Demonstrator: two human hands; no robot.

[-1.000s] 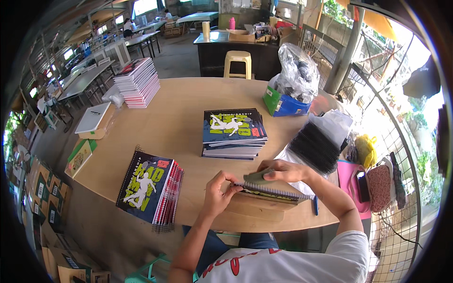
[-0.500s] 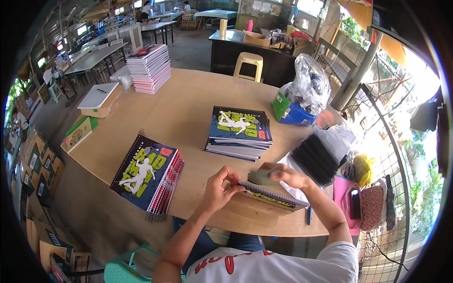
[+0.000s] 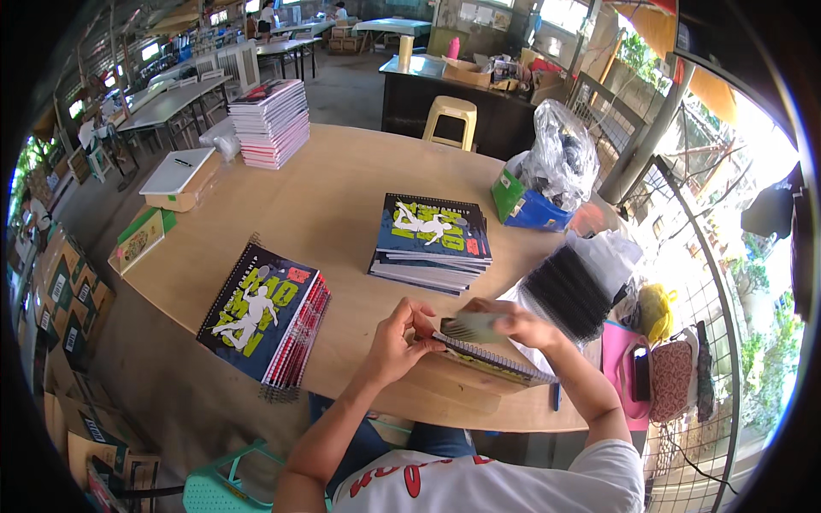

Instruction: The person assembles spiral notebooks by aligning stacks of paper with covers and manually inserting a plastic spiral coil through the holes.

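At the near edge of the table, a spiral notebook (image 3: 487, 361) stands tilted with its dark wire coil uppermost. My left hand (image 3: 398, 344) is closed, thumb and fingers pinching the left end of that coil. Over the coil, my right hand (image 3: 518, 323) grips a flat grey-green piece (image 3: 475, 327), blurred by motion; its kind is not clear. Left of my hands lies a stack of coil-bound notebooks (image 3: 263, 312) with dark covers and red edges showing. A second stack of notebooks (image 3: 432, 239), with the same cover, lies beyond my hands.
Black wire coils (image 3: 571, 291) lie on plastic at the right, near a blue box (image 3: 539, 210) with a clear bag. A blue pen (image 3: 557, 397) lies by the near edge. Far left stand a tall pile of books (image 3: 270, 128) and a white-topped box (image 3: 178, 175).
The grey-green piece in my right hand has tilted and shifted slightly over the coil. My left hand keeps its pinch at the coil's end. The view has shifted a little.
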